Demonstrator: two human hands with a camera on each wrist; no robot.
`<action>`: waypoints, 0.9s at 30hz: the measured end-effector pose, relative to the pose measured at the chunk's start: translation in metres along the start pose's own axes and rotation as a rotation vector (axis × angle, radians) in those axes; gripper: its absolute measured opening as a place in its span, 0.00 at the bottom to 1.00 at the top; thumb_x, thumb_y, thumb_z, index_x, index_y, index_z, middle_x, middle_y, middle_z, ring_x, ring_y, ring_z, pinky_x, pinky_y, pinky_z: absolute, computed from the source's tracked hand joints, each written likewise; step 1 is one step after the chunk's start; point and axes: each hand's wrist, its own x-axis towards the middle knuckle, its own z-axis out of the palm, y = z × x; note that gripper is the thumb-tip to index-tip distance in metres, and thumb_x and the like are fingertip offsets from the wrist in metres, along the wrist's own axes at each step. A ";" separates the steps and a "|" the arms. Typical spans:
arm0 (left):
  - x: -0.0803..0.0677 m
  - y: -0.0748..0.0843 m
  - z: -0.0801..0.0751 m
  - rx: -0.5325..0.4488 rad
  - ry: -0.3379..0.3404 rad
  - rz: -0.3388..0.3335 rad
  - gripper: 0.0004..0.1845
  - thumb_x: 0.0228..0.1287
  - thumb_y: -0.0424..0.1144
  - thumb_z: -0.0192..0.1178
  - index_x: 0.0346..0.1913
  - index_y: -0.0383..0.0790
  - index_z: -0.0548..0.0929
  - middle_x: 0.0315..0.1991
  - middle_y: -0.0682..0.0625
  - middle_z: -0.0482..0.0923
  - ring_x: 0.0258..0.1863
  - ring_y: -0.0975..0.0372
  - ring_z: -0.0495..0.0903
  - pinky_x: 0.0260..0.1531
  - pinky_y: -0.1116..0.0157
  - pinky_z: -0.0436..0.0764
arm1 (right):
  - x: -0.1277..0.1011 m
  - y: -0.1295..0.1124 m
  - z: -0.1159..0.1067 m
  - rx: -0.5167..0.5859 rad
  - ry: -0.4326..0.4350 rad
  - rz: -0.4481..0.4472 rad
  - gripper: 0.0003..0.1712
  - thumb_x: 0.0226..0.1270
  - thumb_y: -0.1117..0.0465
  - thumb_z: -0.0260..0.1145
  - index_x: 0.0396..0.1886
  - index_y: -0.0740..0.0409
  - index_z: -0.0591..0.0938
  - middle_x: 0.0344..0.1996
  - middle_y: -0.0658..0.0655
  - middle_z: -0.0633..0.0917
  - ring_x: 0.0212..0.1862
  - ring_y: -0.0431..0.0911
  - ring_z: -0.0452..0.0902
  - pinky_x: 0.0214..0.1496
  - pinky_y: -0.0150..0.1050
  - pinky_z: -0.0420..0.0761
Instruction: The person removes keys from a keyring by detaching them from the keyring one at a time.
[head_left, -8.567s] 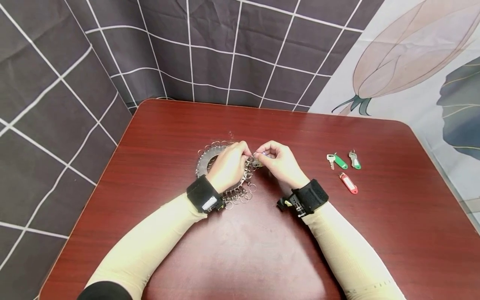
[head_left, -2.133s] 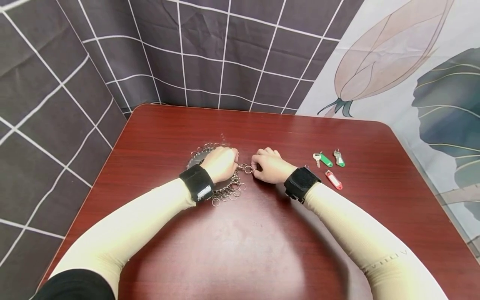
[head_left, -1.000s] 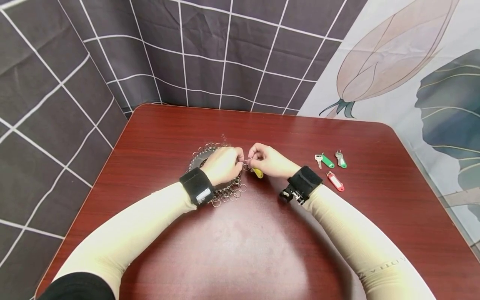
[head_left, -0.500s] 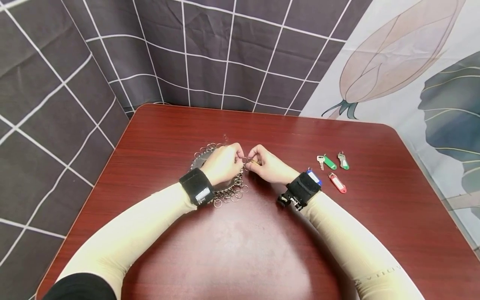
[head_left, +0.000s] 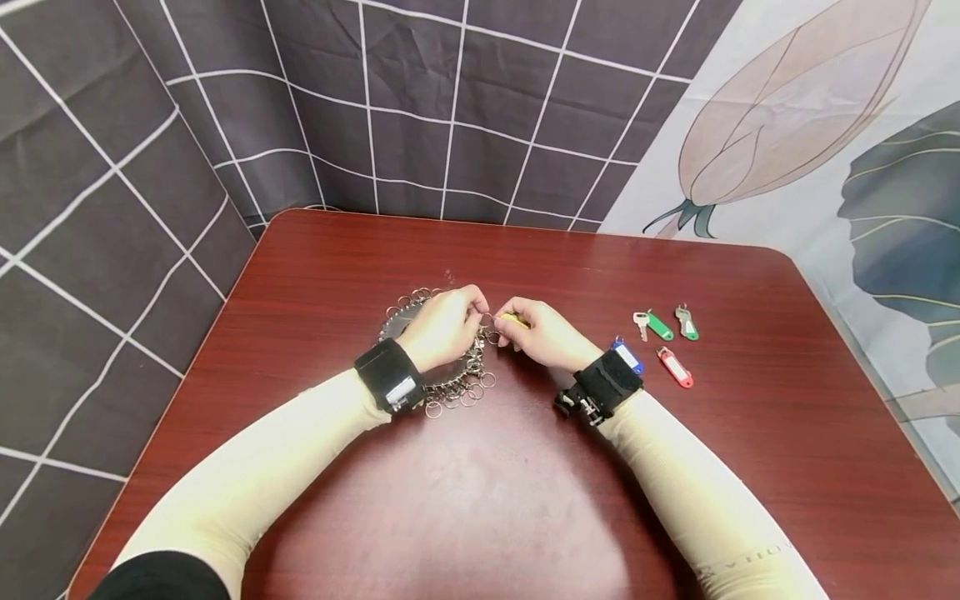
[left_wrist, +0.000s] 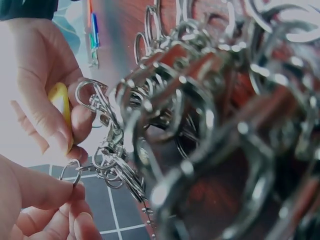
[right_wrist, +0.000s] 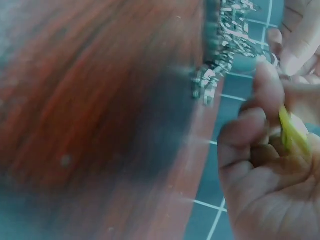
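Note:
A round metal key holder [head_left: 405, 318] hung with several split rings [head_left: 459, 392] lies on the red-brown table [head_left: 525, 500]. My left hand [head_left: 480, 312] rests over it and pinches one small ring [left_wrist: 70, 170] between thumb and finger. Right beside it, my right hand [head_left: 501, 325] grips a yellow key tag [head_left: 514, 317], which also shows as the yellow tag [left_wrist: 60, 105] and the yellow tag [right_wrist: 292, 132] in the wrist views. The fingertips of both hands nearly touch at the ring. The cluster of rings [right_wrist: 230, 30] hangs just left of my right fingers.
A blue key tag [head_left: 626, 353] lies by my right wrist. Two green-tagged keys [head_left: 660, 325] [head_left: 686, 322] and a red tag [head_left: 675, 367] lie further right. A checked cloth [head_left: 450, 125] hangs behind the table.
My right hand has brought the yellow tag up against the ring that the left hand pinches. The blue tag now shows on the table beside the right wrist.

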 end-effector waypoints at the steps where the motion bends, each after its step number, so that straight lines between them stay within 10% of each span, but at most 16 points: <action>1: 0.000 0.000 0.000 -0.002 -0.005 0.000 0.07 0.64 0.31 0.54 0.41 0.41 0.80 0.34 0.50 0.80 0.30 0.60 0.75 0.34 0.63 0.75 | 0.000 -0.001 -0.001 0.009 -0.005 0.001 0.07 0.72 0.61 0.58 0.36 0.57 0.80 0.24 0.54 0.83 0.25 0.47 0.78 0.30 0.36 0.77; 27: -0.001 -0.005 -0.003 -0.083 -0.154 -0.080 0.03 0.64 0.38 0.59 0.37 0.44 0.76 0.31 0.54 0.77 0.32 0.63 0.77 0.36 0.66 0.76 | -0.004 -0.007 0.001 -0.028 0.051 -0.039 0.06 0.72 0.61 0.59 0.36 0.56 0.80 0.25 0.55 0.81 0.26 0.43 0.74 0.30 0.37 0.75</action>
